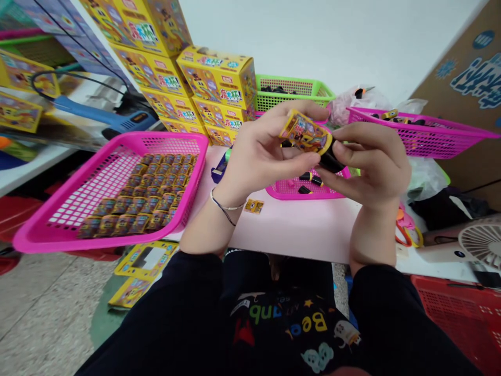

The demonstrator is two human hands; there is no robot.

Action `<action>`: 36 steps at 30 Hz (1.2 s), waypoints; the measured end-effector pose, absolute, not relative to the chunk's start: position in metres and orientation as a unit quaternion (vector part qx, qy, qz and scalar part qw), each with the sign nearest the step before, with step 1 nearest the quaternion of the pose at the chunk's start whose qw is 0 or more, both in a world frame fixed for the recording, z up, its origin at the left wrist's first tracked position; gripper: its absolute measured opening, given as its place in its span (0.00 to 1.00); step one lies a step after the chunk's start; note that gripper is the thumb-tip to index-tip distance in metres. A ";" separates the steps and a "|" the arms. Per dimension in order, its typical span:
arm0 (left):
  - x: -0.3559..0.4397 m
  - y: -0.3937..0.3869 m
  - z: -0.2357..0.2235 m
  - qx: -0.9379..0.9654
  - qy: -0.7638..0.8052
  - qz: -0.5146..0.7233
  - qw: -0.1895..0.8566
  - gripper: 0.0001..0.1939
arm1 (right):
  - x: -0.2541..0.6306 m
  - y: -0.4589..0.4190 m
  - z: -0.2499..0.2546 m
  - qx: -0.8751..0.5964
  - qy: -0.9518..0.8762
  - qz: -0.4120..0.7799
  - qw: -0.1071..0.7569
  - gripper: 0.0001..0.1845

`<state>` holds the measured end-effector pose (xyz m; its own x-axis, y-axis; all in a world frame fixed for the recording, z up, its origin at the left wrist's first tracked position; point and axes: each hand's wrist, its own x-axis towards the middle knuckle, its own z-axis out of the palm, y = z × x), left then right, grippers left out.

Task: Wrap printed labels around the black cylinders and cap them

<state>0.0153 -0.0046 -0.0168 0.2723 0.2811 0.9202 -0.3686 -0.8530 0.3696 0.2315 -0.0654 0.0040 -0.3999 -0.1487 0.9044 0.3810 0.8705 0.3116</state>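
Evidently small and brightly printed, the cup wears a glossy label in yellow, purple and orange, with a cartoon figure and coloured lettering; a yellow border curves round one end, and beyond it a plain black part shows. It is tilted, held in the air above the desk, well back from the near edge. The left grip is closed on the labelled part, thumb below and fingers above; the right grip pinches the black end.

Just below and behind the hands, a shallow pink basket holds loose black pieces. Nearer the desk's front edge lies a flat yellow printed piece. At the desk's left end, a larger pink basket carries rows of labelled cups with similar colouring. Stacked yellow cartons rise along the far left, beside a green basket at the far edge. Near the right front corner are scissors with orange-red loops and a pale fan.
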 end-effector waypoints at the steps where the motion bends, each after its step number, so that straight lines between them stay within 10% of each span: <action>1: 0.014 -0.006 -0.015 0.752 -0.033 0.599 0.275 0.22 | 0.232 -0.064 0.005 -0.062 -0.799 -0.246 0.545 0.33; 7: 0.001 -0.020 0.001 0.776 0.033 0.530 0.340 0.22 | 0.234 -0.058 0.007 -0.107 -0.843 -0.199 0.488 0.37; 14: 0.010 -0.009 -0.014 0.699 -0.010 0.589 0.404 0.51 | 0.218 -0.046 0.003 -0.048 -0.768 -0.297 0.565 0.37; 23: 0.035 -0.034 -0.012 0.627 0.015 0.604 0.491 0.38 | 0.218 -0.043 -0.033 -0.180 -0.760 -0.222 0.583 0.28; 30: 0.025 -0.021 -0.011 0.656 0.031 0.621 0.429 0.48 | 0.217 -0.057 -0.022 -0.211 -0.782 -0.152 0.567 0.39; 36: 0.026 -0.016 -0.013 0.667 0.026 0.638 0.383 0.48 | 0.206 -0.063 -0.003 -0.154 -0.745 -0.304 0.573 0.26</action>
<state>0.0258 -0.0160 -0.0129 0.1839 0.5235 0.8320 -0.4547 -0.7051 0.5441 0.2058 -0.0626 -0.0029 -0.2962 -0.1194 0.9476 0.5771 0.7682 0.2772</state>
